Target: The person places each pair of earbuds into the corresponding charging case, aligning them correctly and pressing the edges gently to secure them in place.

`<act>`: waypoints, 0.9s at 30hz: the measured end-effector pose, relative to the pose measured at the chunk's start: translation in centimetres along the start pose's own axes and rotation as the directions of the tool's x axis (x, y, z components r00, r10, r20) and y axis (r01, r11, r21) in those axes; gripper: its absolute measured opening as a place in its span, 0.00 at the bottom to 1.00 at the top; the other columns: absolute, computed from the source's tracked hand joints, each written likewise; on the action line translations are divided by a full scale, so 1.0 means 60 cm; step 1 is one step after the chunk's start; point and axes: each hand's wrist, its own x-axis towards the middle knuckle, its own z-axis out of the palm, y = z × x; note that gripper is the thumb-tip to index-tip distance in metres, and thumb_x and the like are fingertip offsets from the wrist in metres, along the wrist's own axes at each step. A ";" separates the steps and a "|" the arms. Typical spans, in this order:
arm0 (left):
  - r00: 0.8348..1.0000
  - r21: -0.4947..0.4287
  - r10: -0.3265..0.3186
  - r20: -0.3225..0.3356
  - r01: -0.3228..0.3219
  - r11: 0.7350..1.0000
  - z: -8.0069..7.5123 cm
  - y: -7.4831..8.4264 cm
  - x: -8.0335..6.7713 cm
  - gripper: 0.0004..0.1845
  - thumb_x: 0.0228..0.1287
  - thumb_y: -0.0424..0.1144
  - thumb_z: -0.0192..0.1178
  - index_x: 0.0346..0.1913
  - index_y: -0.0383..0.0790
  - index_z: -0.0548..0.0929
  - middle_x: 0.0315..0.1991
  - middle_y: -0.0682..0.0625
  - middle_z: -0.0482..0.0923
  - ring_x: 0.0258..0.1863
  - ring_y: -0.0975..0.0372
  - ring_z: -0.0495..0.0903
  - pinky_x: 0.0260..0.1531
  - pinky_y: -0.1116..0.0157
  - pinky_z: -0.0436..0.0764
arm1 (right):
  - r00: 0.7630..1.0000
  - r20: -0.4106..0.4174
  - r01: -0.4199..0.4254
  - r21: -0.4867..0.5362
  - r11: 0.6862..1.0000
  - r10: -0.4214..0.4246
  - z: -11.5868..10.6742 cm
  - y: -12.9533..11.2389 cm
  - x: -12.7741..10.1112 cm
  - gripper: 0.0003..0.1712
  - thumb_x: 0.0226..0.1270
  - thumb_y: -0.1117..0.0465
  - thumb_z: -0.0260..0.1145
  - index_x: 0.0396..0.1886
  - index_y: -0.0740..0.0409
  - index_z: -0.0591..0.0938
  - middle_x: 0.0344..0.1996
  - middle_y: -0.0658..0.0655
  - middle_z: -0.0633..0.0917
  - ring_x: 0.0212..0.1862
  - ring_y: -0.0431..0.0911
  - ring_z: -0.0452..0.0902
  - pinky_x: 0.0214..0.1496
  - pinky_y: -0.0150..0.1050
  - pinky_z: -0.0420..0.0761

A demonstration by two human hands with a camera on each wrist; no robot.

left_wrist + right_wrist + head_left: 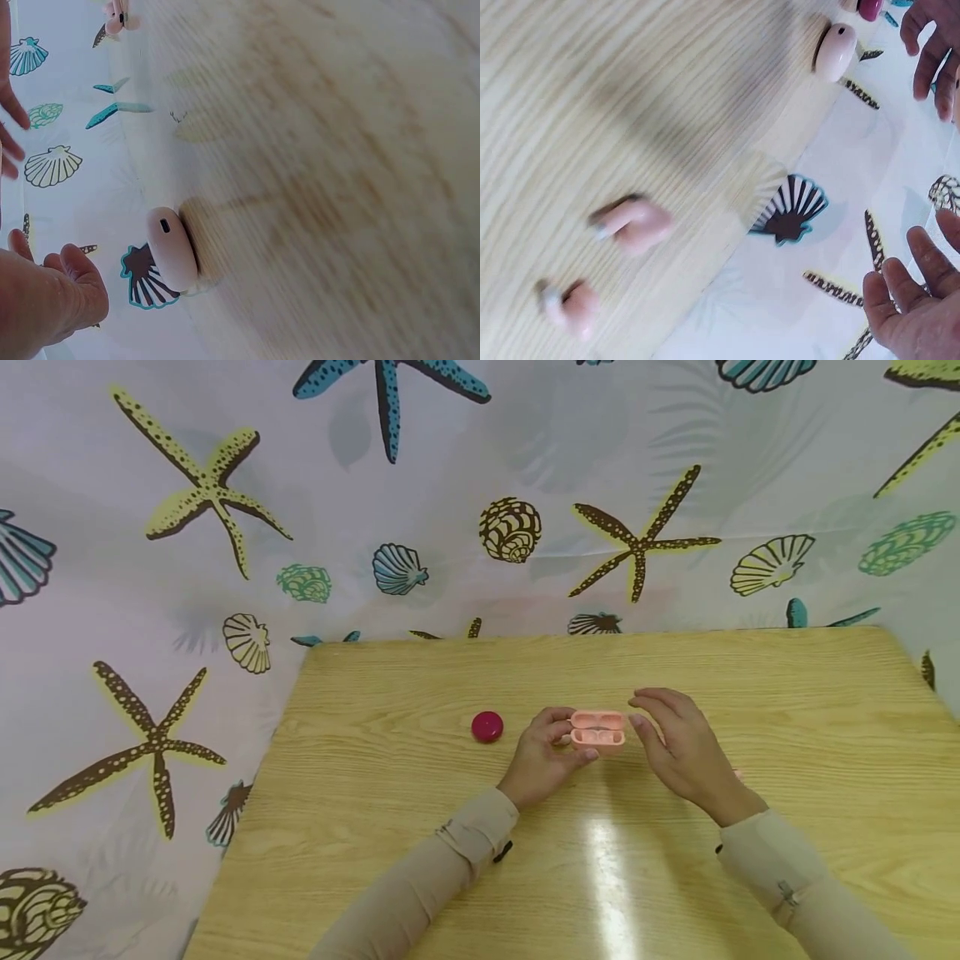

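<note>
My left hand (542,760) holds a small peach-pink earbud charging case (597,739), thumb at the front and fingers at its left side. Its lid is up, showing the wells inside. Just right of it, my right hand (682,752) hovers with fingers extended, gripping nothing. Two pink earbuds (639,223) lie on the table in the right wrist view; a bit of pink (738,774) peeks past my right wrist in the head view. Both wrist views show a pale pink rounded case (174,251) with a dark slot, apart from the hands.
A round magenta disc (487,727) lies on the wooden table (375,827), left of my left hand. Behind the table hangs a white cloth (450,485) printed with starfish and shells. A bright reflection crosses the tabletop in front.
</note>
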 end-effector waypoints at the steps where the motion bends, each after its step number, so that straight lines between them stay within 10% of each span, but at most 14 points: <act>1: 1.000 0.016 0.010 -0.002 -0.010 1.000 0.000 0.000 0.000 0.16 0.60 0.38 0.65 0.48 0.32 0.84 0.57 0.44 0.71 0.57 0.56 0.71 0.53 0.53 0.79 | 1.000 -0.011 -0.004 -0.011 1.000 0.004 -0.005 0.005 -0.004 0.12 0.65 0.68 0.61 0.46 0.72 0.80 0.50 0.70 0.80 0.55 0.64 0.73 0.56 0.59 0.72; 12: 1.000 0.042 -0.019 -0.004 0.019 0.999 -0.009 0.003 0.001 0.14 0.59 0.37 0.66 0.46 0.32 0.84 0.57 0.44 0.71 0.58 0.56 0.71 0.55 0.57 0.79 | 0.992 -0.005 -0.124 -0.138 0.983 0.124 -0.076 0.070 -0.065 0.08 0.59 0.71 0.63 0.38 0.72 0.82 0.46 0.74 0.81 0.50 0.70 0.72 0.51 0.65 0.69; 20: 1.000 0.110 0.017 0.021 -0.019 0.994 -0.012 0.008 0.008 0.15 0.60 0.37 0.65 0.48 0.33 0.84 0.57 0.42 0.72 0.60 0.54 0.70 0.59 0.57 0.76 | 0.975 0.143 -0.132 -0.245 0.960 0.171 -0.084 0.088 -0.093 0.09 0.57 0.68 0.66 0.37 0.68 0.83 0.48 0.74 0.80 0.51 0.71 0.72 0.45 0.69 0.71; 27: 0.999 0.093 0.013 0.030 -0.016 0.996 -0.006 0.009 0.009 0.14 0.60 0.37 0.65 0.47 0.33 0.84 0.57 0.42 0.72 0.59 0.55 0.71 0.57 0.56 0.77 | 0.873 0.383 -0.193 -0.300 0.934 0.303 -0.077 0.083 -0.098 0.22 0.67 0.49 0.61 0.46 0.64 0.82 0.58 0.74 0.74 0.59 0.73 0.65 0.51 0.76 0.62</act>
